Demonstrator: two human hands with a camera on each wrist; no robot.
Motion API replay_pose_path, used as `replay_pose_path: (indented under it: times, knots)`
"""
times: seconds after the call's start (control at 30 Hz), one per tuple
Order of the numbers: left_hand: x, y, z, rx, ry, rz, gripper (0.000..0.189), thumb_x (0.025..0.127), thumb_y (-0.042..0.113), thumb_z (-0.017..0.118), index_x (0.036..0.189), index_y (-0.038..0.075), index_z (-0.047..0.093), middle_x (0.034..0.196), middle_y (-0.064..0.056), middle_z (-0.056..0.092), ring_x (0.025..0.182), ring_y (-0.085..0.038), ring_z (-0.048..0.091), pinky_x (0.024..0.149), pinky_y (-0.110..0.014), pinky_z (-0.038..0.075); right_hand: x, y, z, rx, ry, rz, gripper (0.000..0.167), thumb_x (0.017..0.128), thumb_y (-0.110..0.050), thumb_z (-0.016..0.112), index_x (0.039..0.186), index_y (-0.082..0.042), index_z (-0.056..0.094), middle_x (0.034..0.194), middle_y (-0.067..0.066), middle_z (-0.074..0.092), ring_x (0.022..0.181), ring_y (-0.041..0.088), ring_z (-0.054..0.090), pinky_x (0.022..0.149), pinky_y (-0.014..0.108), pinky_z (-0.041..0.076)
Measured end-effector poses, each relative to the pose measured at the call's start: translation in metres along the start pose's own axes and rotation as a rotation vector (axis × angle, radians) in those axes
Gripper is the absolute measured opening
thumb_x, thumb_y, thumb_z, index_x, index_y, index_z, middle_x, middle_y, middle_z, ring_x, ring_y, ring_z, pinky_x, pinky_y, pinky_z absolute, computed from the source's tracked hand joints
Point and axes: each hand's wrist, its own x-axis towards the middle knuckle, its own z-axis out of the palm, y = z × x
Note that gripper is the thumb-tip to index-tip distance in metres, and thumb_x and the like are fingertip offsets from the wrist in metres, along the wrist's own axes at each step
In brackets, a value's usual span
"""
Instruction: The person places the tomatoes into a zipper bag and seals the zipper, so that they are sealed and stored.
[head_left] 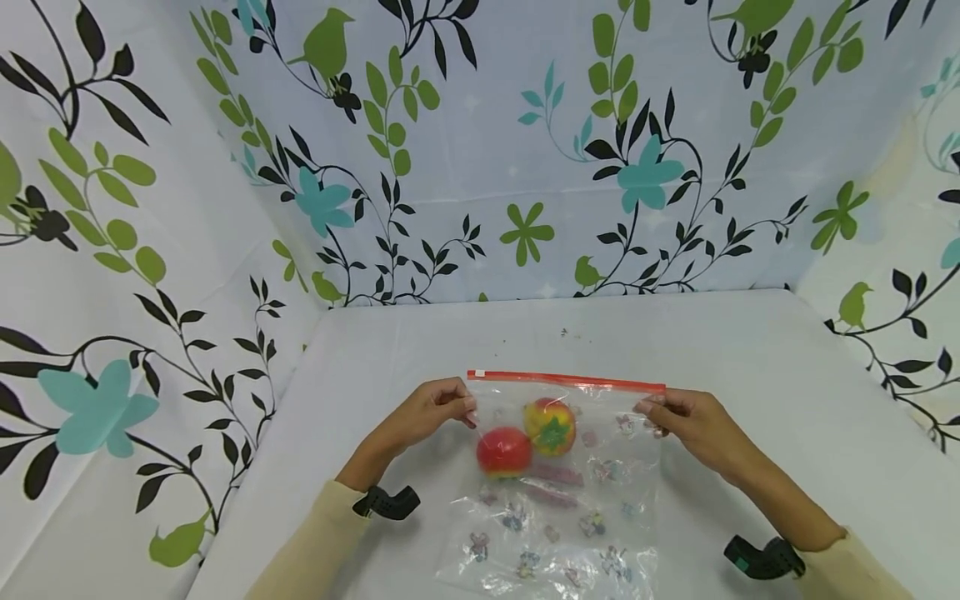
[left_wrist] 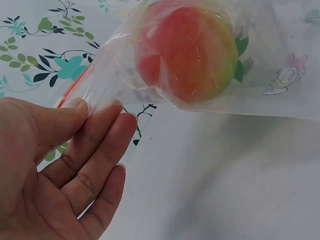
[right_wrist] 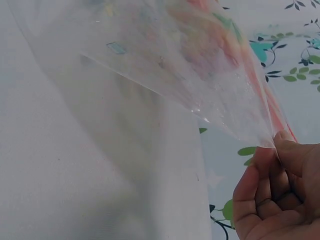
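Observation:
A clear zip bag (head_left: 555, 517) with small cartoon prints and a red zip strip (head_left: 570, 379) along its top is held between two hands. My left hand (head_left: 435, 408) pinches its upper left edge between thumb and fingers; the left wrist view shows this left hand (left_wrist: 85, 160) close up. At the upper right edge, my right hand (head_left: 686, 417) pinches the plastic; the right wrist view shows the right hand (right_wrist: 275, 185) too. Inside lie a red round fruit (head_left: 504, 452) and a red-yellow one (head_left: 551, 427) with a green leafy top. A white slider sits at the strip's left end.
A white table (head_left: 375, 358) lies under the bag. Behind it and at both sides hangs cloth (head_left: 465, 167) printed with leaves, birds and flowers. Each wrist wears a black device, such as the left one (head_left: 386, 503).

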Motion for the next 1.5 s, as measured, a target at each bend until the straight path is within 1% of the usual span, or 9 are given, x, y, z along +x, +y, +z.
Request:
replay_pose_path:
  times: [0.3,0.37,0.53,0.7,0.93,1.1,1.17,1.37,1.5]
  knots:
    - [-0.005,0.007,0.003,0.083,0.072,0.1,0.014,0.108,0.016,0.061,0.1,0.007,0.069,0.096,-0.008,0.075,0.095,-0.022,0.075,0.098,-0.048,0.058,0.001,-0.001,-0.002,-0.086,0.072,-0.076,0.024,0.106,-0.026,0.066,0.113,-0.007,0.078,0.094,0.001,0.075,0.085,0.01,0.067,0.076,0.029,0.056]
    - [-0.006,0.008,0.003,0.095,0.093,0.104,0.012,0.107,0.015,0.062,0.101,0.008,0.069,0.096,-0.006,0.075,0.094,-0.021,0.075,0.097,-0.044,0.058,0.001,-0.002,-0.003,-0.099,0.088,-0.096,0.023,0.106,-0.024,0.066,0.115,-0.007,0.079,0.093,0.002,0.075,0.085,0.009,0.067,0.075,0.028,0.057]
    - [-0.008,0.004,0.002,0.077,0.105,0.096,0.013,0.108,0.015,0.061,0.103,0.007,0.069,0.097,-0.008,0.075,0.094,-0.021,0.076,0.097,-0.031,0.057,0.002,-0.002,-0.003,-0.075,0.084,-0.109,0.024,0.106,-0.02,0.066,0.117,-0.004,0.079,0.09,0.006,0.076,0.084,0.009,0.067,0.074,0.028,0.057]
    - [-0.011,0.001,0.0,0.063,0.083,0.095,0.014,0.109,0.017,0.06,0.104,0.007,0.069,0.098,-0.007,0.075,0.095,-0.02,0.075,0.099,-0.029,0.056,0.003,-0.004,-0.003,-0.067,0.064,-0.088,0.025,0.106,-0.021,0.066,0.117,-0.002,0.079,0.093,0.007,0.076,0.083,0.01,0.066,0.073,0.029,0.054]
    - [-0.019,0.016,0.0,0.088,0.098,0.106,0.012,0.107,0.018,0.062,0.102,0.01,0.071,0.096,-0.005,0.074,0.096,-0.026,0.072,0.094,-0.041,0.058,0.003,-0.019,-0.009,-0.141,0.091,-0.088,0.027,0.105,-0.027,0.067,0.117,-0.006,0.079,0.091,0.003,0.076,0.084,0.011,0.066,0.075,0.027,0.054]
    - [-0.022,0.022,0.002,0.113,0.131,0.093,0.012,0.107,0.018,0.063,0.101,0.011,0.072,0.096,-0.004,0.072,0.098,-0.041,0.067,0.088,-0.033,0.055,0.005,-0.022,-0.01,-0.156,0.088,-0.095,0.026,0.105,-0.028,0.067,0.113,-0.007,0.08,0.089,0.001,0.076,0.085,0.013,0.066,0.076,0.026,0.054]
    - [-0.023,0.021,0.002,0.11,0.138,0.087,0.013,0.107,0.017,0.063,0.101,0.009,0.072,0.096,-0.005,0.072,0.098,-0.042,0.066,0.087,-0.033,0.054,0.005,-0.02,-0.009,-0.148,0.073,-0.102,0.025,0.106,-0.026,0.067,0.114,-0.005,0.079,0.09,0.001,0.076,0.084,0.012,0.066,0.077,0.025,0.054]
    - [-0.026,0.013,0.0,0.093,0.126,0.076,0.013,0.107,0.014,0.062,0.1,0.007,0.071,0.096,-0.009,0.071,0.096,-0.03,0.066,0.09,-0.035,0.054,0.007,-0.014,-0.01,-0.106,0.02,-0.155,0.022,0.106,-0.013,0.064,0.118,-0.002,0.078,0.09,-0.001,0.075,0.082,0.012,0.063,0.074,0.025,0.053]
    - [-0.026,0.006,-0.001,0.073,0.105,0.058,0.013,0.107,0.015,0.063,0.099,0.008,0.07,0.097,-0.009,0.07,0.098,-0.033,0.066,0.092,-0.042,0.055,0.01,-0.009,-0.011,-0.079,-0.005,-0.173,0.021,0.106,-0.01,0.063,0.117,0.0,0.078,0.091,0.0,0.073,0.081,0.011,0.061,0.072,0.026,0.052]
